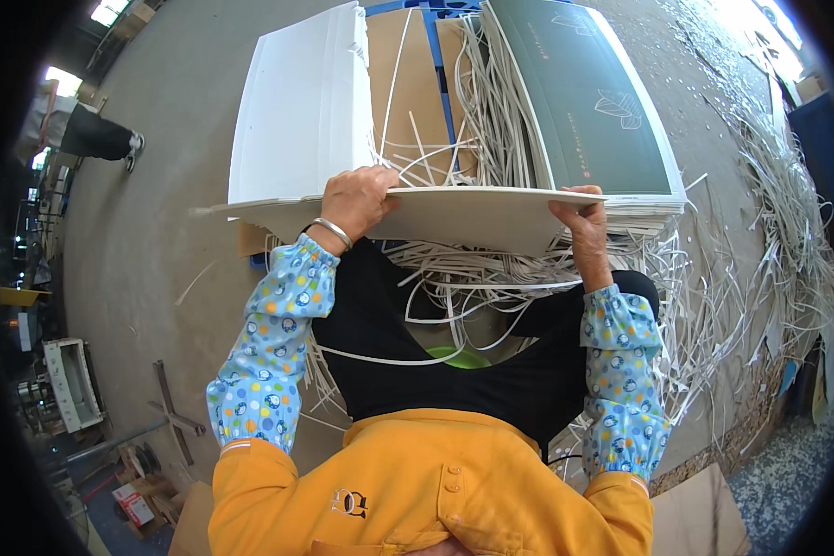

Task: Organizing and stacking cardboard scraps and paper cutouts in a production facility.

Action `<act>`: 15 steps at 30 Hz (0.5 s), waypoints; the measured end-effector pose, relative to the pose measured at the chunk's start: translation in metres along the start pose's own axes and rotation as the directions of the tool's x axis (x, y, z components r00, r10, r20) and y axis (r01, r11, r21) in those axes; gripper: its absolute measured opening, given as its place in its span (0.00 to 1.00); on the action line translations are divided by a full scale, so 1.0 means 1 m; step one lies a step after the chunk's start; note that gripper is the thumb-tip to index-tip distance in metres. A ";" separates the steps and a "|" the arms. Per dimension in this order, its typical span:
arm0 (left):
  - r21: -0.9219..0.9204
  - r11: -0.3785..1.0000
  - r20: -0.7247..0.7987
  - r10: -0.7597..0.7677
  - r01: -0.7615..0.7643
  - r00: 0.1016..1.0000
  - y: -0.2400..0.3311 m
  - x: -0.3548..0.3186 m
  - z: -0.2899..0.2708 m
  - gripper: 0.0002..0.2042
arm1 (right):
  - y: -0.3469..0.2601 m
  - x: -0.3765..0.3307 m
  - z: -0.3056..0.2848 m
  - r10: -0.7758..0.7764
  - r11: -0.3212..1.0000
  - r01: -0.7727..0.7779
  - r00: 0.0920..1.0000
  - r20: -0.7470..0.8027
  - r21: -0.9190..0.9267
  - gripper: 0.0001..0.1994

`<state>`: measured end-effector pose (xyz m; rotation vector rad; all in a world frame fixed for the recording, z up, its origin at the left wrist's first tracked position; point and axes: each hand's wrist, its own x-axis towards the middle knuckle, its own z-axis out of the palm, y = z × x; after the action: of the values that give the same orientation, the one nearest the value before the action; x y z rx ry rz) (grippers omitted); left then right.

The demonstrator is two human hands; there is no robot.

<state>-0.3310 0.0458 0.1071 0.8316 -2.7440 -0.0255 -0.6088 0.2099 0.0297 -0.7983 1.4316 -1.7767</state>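
Note:
A pale paperboard sheet [477,221] stands on its long side in front of me, tilted, its upper edge running nearly level between my hands. My left hand [360,202] is closed over that edge left of the middle. At the right corner, my right hand [584,227] pinches the sheet between thumb and fingers. Beyond it on the left lies a stack of white sheets [296,107]. To the right is a stack of dark green printed sheets [579,97] with white margins. Narrow paper strips [500,116] lie bunched between the stacks.
Brown cardboard [401,79] lies between the stacks over a blue pallet [449,97]. Loose strips hang around my knees, near a green round object [459,357]. A large heap of strips [778,213] covers the floor at right. Another person [97,134] is at far left, near a metal stand [171,417].

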 end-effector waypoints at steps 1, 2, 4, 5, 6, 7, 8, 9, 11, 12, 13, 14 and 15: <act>0.002 1.000 0.000 0.003 -0.003 1.000 0.002 0.002 0.001 0.07 | -0.001 -0.001 0.002 -0.012 1.000 0.012 1.000 -0.026 -0.001 0.15; 0.043 0.999 0.018 0.011 -0.011 1.000 0.004 0.003 0.005 0.06 | 0.002 -0.003 0.001 -0.026 1.000 0.026 0.998 -0.058 -0.003 0.13; 0.085 0.996 0.038 0.027 -0.030 0.999 0.004 0.005 0.005 0.06 | 0.009 0.000 -0.008 -0.018 0.998 0.015 0.999 -0.045 -0.055 0.16; 0.037 0.999 0.056 0.022 -0.024 0.998 -0.004 0.004 0.003 0.05 | 0.010 0.001 -0.007 -0.055 0.990 0.055 0.998 0.008 -0.129 0.18; -0.014 1.000 0.070 0.020 -0.019 0.997 -0.007 0.007 -0.006 0.04 | 0.006 0.003 -0.009 -0.092 0.973 0.103 0.994 0.062 -0.205 0.21; -0.077 0.997 0.072 0.012 -0.007 0.997 -0.009 0.008 -0.018 0.05 | 0.023 0.008 -0.022 -0.088 0.928 0.128 0.988 0.129 -0.351 0.22; -0.070 0.998 0.076 0.012 -0.007 0.997 -0.015 0.006 -0.029 0.05 | 0.026 0.008 -0.024 -0.088 0.931 0.127 0.988 0.129 -0.343 0.22; -0.089 0.995 0.117 -0.037 0.048 0.992 -0.023 0.007 -0.039 0.05 | 0.026 0.007 -0.027 -0.071 0.765 0.183 0.977 0.201 -0.618 0.21; -0.097 0.990 0.162 -0.086 0.103 0.983 -0.041 0.004 -0.057 0.06 | 0.031 0.003 -0.026 -0.100 0.573 0.285 0.955 0.280 -0.768 0.18; -0.172 0.976 0.175 -0.101 0.131 0.979 -0.051 0.004 -0.064 0.06 | 0.032 0.002 -0.028 -0.103 0.577 0.283 0.956 0.276 -0.766 0.18; -0.245 0.956 0.188 -0.115 0.160 0.975 -0.061 0.003 -0.071 0.07 | 0.034 0.001 -0.030 -0.099 0.528 0.271 0.961 0.259 -0.805 0.16; -0.247 0.956 0.188 -0.111 0.156 0.976 -0.070 0.002 -0.074 0.07 | 0.034 0.000 -0.035 -0.096 0.471 0.257 0.966 0.240 -0.844 0.14; -0.370 0.912 0.179 -0.119 0.179 0.977 -0.079 -0.001 -0.080 0.07 | 0.031 -0.001 -0.035 -0.105 0.381 0.261 0.965 0.239 -0.887 0.13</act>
<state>-0.2663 -0.0143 0.1760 0.9518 -2.6672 -0.6636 -0.6327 0.2256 -0.0079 -1.6644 2.3025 -0.8447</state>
